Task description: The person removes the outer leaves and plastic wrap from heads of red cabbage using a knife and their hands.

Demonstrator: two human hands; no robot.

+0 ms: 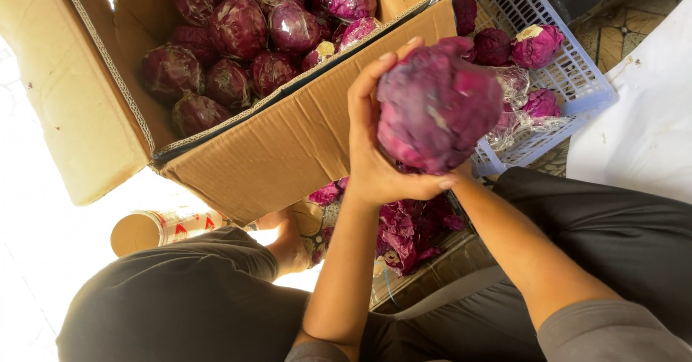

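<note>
While left hand (371, 153) cups red cabbage (436, 109); right hand hidden, grip unclear | cardboard box (288, 146), basket (577, 73) beside

cardboard box (288, 146) of cabbages, plastic crate (577, 73), perhaps a tape roll (162, 228)

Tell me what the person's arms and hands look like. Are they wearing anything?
Both hands are bare: no gloves, rings or watch show on the left hand. The right hand is mostly hidden. The forearms are bare too. Short grey sleeves end above the elbows.
</note>
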